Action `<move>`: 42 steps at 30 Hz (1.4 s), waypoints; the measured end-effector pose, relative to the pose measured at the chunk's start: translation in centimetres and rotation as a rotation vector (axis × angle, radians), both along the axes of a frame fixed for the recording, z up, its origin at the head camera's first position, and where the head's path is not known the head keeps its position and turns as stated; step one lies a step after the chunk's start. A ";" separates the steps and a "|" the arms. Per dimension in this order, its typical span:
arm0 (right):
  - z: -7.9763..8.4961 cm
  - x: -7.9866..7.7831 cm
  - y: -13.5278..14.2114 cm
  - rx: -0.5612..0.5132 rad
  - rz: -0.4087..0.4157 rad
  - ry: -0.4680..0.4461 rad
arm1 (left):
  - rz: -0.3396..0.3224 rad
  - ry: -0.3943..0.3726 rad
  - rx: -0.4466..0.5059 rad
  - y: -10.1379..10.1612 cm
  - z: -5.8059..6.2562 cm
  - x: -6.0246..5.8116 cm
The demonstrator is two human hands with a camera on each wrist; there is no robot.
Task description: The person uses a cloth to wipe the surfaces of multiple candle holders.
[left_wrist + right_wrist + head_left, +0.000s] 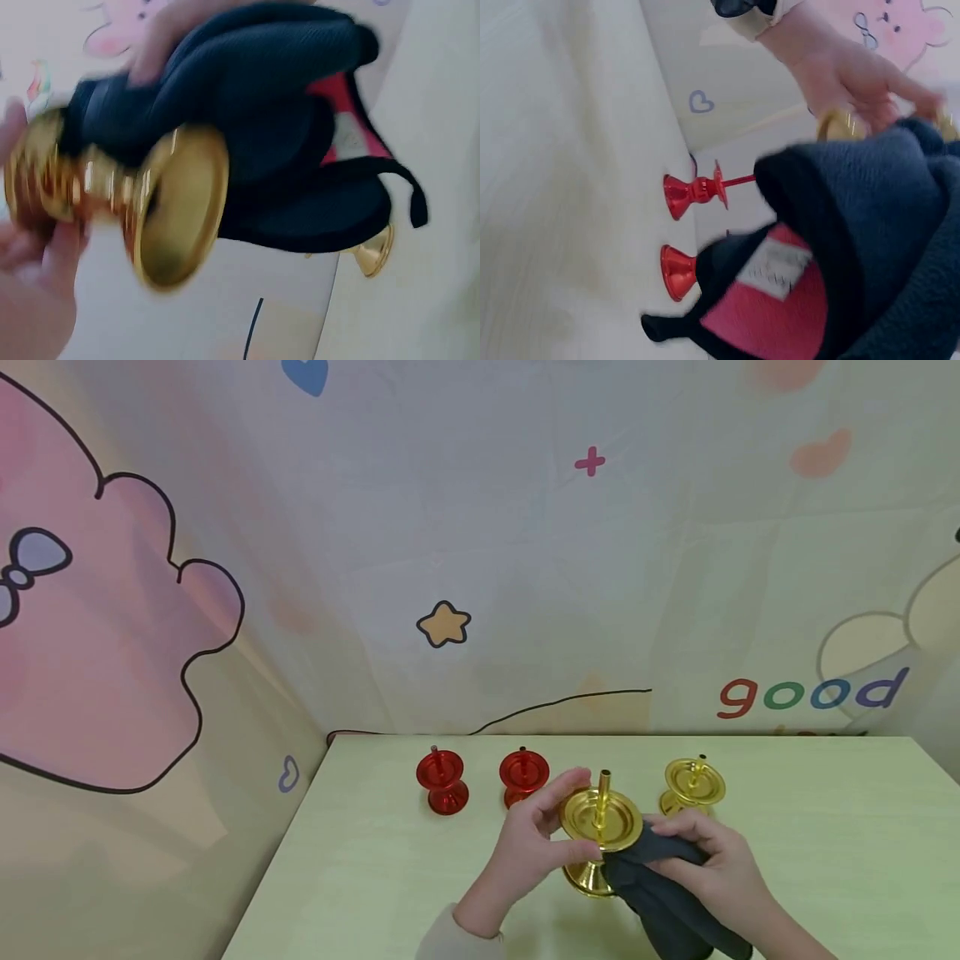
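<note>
My left hand [525, 847] holds a shiny gold candle holder [618, 825], fingers and thumb around it below the dish. Its spike points up, and its flared foot [184, 210] shows in the left wrist view. In my right hand [716, 864] is a dark blue-grey cloth [660, 902], pinched and pressed against the candle holder's right side, below the dish. The rest of the cloth hangs down in folds. The right wrist view shows its pink underside [780, 322], a white label [772, 268] and a dark loop at one corner.
Two red candle holders [447, 785] stand toward the back of the pale table [360, 877], left of my hands. A second gold candle holder [697, 783] stands behind my right hand. A printed cloth backdrop [525, 568] rises at the table's back edge.
</note>
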State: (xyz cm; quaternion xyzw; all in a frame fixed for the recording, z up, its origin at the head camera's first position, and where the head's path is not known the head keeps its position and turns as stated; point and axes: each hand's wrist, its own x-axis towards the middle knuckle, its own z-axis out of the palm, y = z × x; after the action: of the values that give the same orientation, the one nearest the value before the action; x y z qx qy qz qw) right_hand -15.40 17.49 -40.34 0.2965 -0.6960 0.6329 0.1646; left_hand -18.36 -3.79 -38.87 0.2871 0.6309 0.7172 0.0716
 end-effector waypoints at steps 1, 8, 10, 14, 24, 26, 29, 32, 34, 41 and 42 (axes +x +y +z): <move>0.0 -0.1 0.2 -0.041 0.063 -0.011 | -0.066 -0.006 0.014 -0.2 0.1 -0.3; 0.3 -0.2 0.5 -0.133 0.150 -0.043 | -0.120 -0.066 -0.033 -0.7 0.3 -1.1; 0.3 -0.1 0.4 -0.127 0.101 -0.042 | -0.043 -0.085 -0.048 -0.6 0.2 -1.0; 0.4 0.0 0.3 -0.056 -0.033 -0.010 | 0.032 -0.042 -0.098 -0.3 0.0 -0.3; -0.1 0.0 0.0 0.080 -0.169 0.178 | 0.212 0.109 -0.244 0.9 -0.3 0.6; -0.2 0.1 0.0 0.080 -0.152 0.177 | 0.231 0.085 -0.217 1.2 -0.5 0.6; -0.2 0.0 0.3 0.061 -0.093 0.148 | 0.189 0.058 -0.145 1.2 -0.7 0.3; -0.2 -0.2 0.8 0.027 -0.019 0.090 | 0.063 0.007 -0.053 1.0 -0.9 -0.1; -0.2 -0.4 1.3 0.009 0.034 0.035 | -0.029 -0.023 -0.010 0.9 -1.1 -0.4; 0.0 -1.0 3.0 0.078 0.066 -0.209 | -0.196 -0.108 0.050 0.7 -1.0 -1.1; 0.1 -1.1 3.2 0.090 0.050 -0.240 | -0.194 -0.112 0.055 0.7 -1.0 -1.2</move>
State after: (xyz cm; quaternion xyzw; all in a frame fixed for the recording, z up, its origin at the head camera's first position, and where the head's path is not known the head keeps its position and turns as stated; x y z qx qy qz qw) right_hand -16.48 20.74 -40.26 0.2428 -0.7307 0.6360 0.0510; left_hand -19.59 -3.10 -39.84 0.3080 0.5751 0.7391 0.1680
